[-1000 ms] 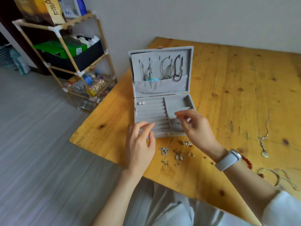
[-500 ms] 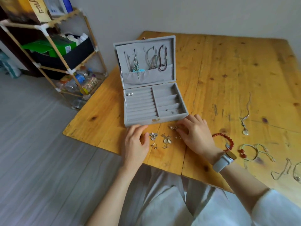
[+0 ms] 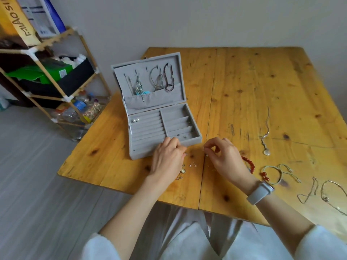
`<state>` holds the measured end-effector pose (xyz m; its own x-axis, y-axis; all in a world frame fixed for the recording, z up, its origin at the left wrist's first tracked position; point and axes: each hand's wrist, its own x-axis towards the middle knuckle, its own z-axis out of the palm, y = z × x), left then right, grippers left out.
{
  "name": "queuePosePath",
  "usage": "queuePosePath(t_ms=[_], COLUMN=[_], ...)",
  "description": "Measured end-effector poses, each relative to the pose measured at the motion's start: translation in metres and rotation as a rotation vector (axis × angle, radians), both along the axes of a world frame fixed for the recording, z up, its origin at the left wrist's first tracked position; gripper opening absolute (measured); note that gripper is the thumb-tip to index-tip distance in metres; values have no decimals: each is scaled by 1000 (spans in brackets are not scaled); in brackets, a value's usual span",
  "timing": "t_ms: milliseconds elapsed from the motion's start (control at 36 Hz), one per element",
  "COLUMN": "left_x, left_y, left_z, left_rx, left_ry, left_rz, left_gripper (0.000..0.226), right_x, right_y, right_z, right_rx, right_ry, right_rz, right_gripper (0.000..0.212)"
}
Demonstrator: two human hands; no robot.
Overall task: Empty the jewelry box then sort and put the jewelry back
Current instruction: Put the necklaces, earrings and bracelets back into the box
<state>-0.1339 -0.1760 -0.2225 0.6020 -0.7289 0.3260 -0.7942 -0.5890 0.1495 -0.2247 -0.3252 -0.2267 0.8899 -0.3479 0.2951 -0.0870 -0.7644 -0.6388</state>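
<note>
Both hands have lifted: right hand (image 3: 223, 156) pinches a tiny stud that could slip; left hand (image 3: 169, 158) curls, grip unclear, beside the grey velvet jewelry box (image 3: 161, 126).

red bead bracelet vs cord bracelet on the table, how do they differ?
The red bead bracelet is beaded wherever it shows; the cord bracelet is pale cord with a few red beads. The right hand partly hides the first; the second lies fully in view. Both lie flat on the table.
</note>
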Motion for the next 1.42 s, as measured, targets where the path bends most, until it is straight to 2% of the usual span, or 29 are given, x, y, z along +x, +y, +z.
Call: queuePosePath(t_ms=[139, 194, 361, 444, 528, 667, 778, 917, 1000, 1194, 1417], left_x=[-1, -1, 12, 30, 55, 93, 117, 138, 143, 145, 138], left_y=[-3, -2, 6, 16, 28, 39, 28, 13, 9, 0, -1], left_z=[-2, 0, 15, 18, 21, 27, 29, 30, 31, 31, 21], left_rx=[6, -20, -385, -558, -647, -515, -322, -91, 31, 99, -33], left_ry=[-8, 55, 531, 623, 620, 501, 424, 383, 295, 221, 232], left_rz=[-17, -12, 142, 224, 296, 358, 370, 411, 428, 363, 374], left_gripper=[17, 18, 10, 12, 11, 19, 21, 13, 21, 30, 25], right_x=[-1, 0, 17, 33, 56, 97, 118, 122, 122, 123, 121], right_y=[-4, -4, 4, 12, 21, 34, 35, 34, 33, 33, 32], right_z=[2, 2, 10, 18, 24, 21, 16, 6, 4, 4, 0], right_rx=[113, 162, 276, 349, 337, 289, 223, 198, 180, 175, 182], right_ry=[-23, -36, -99, -140, -145, -125, -87, -94, -102, -99, -110], right_rz=[-16, -34, -20, -7, 22, 34, 3, -56, -55, -58, -47], right_gripper=[10, 11, 14, 13, 9, 12, 17, 18, 18, 18, 21])
